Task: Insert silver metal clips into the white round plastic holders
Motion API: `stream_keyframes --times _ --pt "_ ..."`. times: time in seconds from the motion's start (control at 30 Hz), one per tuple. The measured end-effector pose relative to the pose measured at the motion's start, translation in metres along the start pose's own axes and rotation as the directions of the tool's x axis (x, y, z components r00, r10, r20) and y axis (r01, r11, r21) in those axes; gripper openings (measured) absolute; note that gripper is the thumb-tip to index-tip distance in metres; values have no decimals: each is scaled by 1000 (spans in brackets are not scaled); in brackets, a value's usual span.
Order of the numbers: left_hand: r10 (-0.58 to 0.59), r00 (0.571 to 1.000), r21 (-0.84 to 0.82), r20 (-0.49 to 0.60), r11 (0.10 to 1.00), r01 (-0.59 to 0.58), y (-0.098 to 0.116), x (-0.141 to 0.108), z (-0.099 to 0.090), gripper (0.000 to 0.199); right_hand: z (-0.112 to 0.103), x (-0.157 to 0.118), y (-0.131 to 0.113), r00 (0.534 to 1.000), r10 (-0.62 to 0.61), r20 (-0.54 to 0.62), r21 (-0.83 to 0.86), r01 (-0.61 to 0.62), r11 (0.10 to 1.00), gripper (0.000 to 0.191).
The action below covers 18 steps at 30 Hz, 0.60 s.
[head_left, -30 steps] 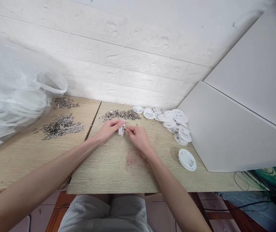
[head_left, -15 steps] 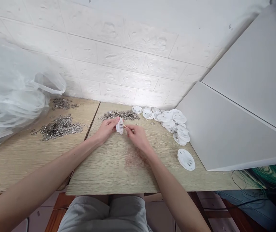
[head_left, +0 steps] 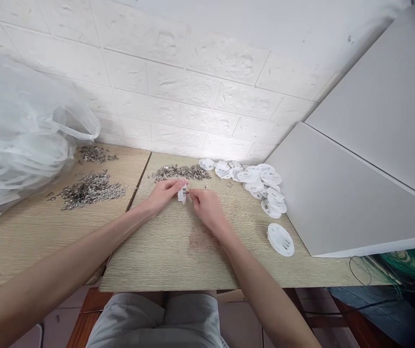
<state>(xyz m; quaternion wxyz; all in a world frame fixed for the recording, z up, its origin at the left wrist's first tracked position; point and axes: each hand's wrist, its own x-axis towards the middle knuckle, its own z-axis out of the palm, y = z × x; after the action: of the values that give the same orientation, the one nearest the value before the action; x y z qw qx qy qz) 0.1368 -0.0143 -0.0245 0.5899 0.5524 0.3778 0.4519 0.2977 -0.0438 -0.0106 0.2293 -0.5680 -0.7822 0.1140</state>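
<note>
My left hand (head_left: 166, 194) is closed on the edge of a round white plastic disc (head_left: 182, 194), held on its side above the table with small metal parts showing on its face. Close against that face is my right hand (head_left: 206, 205), its fingers pinched round a thin tan stick (head_left: 188, 192). Most of the stick is hidden by the fingers, and whether its tip touches the metal parts I cannot tell. Just behind the hands lies a heap of small metal pieces (head_left: 182, 171).
White discs (head_left: 253, 175) are piled along the wall to the right, with another disc (head_left: 280, 239) nearer me. Two more metal heaps (head_left: 91, 189) and a big plastic bag (head_left: 22, 140) occupy the left. A white panel (head_left: 356, 193) bounds the right; green wire (head_left: 407, 270) lies beyond.
The disc has turned more edge-on and moved slightly right and down. My right fingers have closed in toward its face, so less of the stick shows.
</note>
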Motion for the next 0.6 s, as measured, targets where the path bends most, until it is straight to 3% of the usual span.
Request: stream_keyframes --times 0.3,0.5,0.6 --pt "12 1000 39 18 999 -13 -4 3 -3 47 0 2 3 998 -60 20 -114 62 992 28" --pt "-45 998 -85 -53 996 41 2 3 0 56 -1 5 10 998 -65 27 190 58 980 31" --pt "-37 997 -94 -64 995 31 0 5 1 57 -2 6 11 998 -39 50 246 25 969 32"
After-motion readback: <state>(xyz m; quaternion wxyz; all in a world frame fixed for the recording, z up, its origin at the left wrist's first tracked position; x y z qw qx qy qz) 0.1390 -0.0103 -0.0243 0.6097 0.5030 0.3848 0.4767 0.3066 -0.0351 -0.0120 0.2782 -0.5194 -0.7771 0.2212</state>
